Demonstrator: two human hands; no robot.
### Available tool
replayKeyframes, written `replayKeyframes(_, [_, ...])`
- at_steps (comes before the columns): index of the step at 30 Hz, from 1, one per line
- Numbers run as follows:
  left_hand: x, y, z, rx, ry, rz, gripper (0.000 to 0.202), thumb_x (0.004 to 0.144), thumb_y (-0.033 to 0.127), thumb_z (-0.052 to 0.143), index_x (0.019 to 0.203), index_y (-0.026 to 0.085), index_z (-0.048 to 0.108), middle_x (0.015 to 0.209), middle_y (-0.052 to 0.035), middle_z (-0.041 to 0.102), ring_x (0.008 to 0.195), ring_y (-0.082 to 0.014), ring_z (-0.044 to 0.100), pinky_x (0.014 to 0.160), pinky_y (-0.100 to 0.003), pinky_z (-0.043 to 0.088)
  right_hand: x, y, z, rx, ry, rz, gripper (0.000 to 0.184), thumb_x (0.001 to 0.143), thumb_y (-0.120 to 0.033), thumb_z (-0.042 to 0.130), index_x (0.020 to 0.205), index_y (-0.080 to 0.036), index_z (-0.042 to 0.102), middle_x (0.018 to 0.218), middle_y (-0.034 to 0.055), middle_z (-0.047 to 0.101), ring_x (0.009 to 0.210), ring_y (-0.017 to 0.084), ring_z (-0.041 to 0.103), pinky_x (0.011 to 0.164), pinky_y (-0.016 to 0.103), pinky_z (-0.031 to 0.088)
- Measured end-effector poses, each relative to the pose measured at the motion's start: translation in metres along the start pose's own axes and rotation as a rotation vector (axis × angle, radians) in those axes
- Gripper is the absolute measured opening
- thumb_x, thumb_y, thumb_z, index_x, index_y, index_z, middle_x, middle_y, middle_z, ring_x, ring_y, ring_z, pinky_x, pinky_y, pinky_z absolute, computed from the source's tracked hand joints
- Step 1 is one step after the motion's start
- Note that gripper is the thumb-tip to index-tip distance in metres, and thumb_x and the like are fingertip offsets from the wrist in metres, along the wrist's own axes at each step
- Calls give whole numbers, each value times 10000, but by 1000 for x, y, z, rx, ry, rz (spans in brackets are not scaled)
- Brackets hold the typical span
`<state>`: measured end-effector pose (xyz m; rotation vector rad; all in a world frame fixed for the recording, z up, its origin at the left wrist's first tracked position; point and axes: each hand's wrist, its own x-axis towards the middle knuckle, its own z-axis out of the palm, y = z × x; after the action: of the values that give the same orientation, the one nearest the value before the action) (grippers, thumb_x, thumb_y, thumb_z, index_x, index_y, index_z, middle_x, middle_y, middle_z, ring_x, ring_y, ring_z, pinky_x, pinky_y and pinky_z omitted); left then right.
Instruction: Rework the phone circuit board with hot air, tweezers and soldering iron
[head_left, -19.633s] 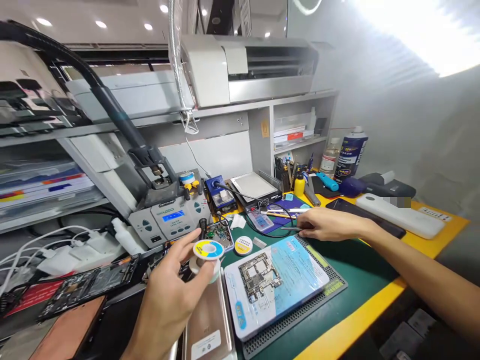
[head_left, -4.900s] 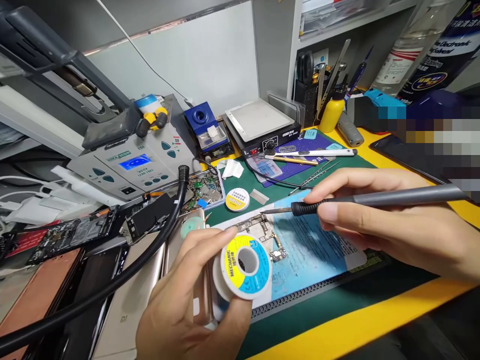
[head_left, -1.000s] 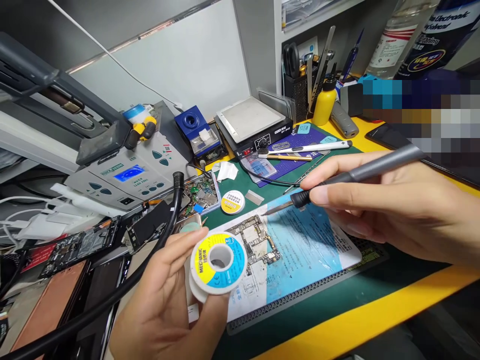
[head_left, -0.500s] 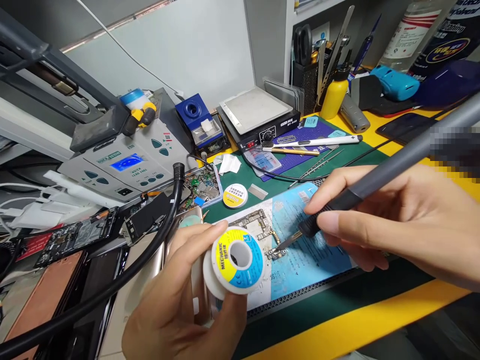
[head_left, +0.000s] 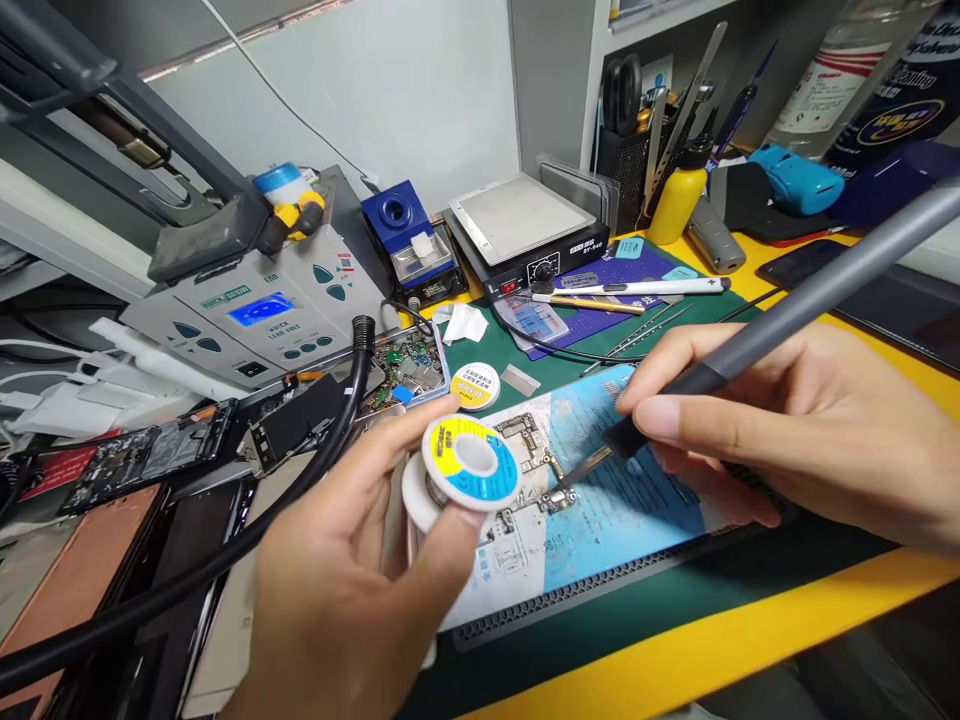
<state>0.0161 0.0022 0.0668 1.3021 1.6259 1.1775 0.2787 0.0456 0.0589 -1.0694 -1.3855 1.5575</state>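
Observation:
Between thumb and fingers my left hand [head_left: 352, 560] grips a small white spool [head_left: 472, 460] with a yellow and blue MECHANIC label, tilted face up. Whatever is wound on it is mostly hidden. A grey soldering iron [head_left: 772, 330] lies in my right hand [head_left: 757, 430], held like a pen. Its metal tip reaches the lower end of a phone circuit board [head_left: 559, 497]; whether it touches cannot be made out. That board rests on a blue and white printed sheet [head_left: 622, 480], and the spool hides part of it.
Behind stand a grey rework station [head_left: 262, 310], a blue iron holder [head_left: 397, 215] and a flat heating plate [head_left: 525, 215]. A thick black hose [head_left: 300, 510] crosses the left side above several phones. A round tin [head_left: 476, 385] and tweezers [head_left: 645, 335] lie beyond the sheet.
My left hand has tilted the spool back and moved it slightly up, uncovering more of the sheet and board. The iron's tip stays at the board's lower end. The whole view has shifted slightly.

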Motion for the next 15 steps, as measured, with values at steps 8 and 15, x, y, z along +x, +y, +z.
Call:
replayKeyframes(8, [26,22,-5,-122,-189,-52,494,732,440,978,1169,248,851,982,-90,858,863,-272,829,654,-254,654,5,-2,-3,24,65,-11,335,880,-534,914,861,-228,778,584,1,716,338,119,577,288,177,400])
replayKeyframes(15, [12,21,7,-380,-193,-105,589,817,446,941,1321,206,754,1172,-117,850,1050,-259,820,869,-268,649,6,-7,1,-1,175,-187,378,874,-486,941,1151,-273,798,858,45,833,582,145,715,436,179,501])
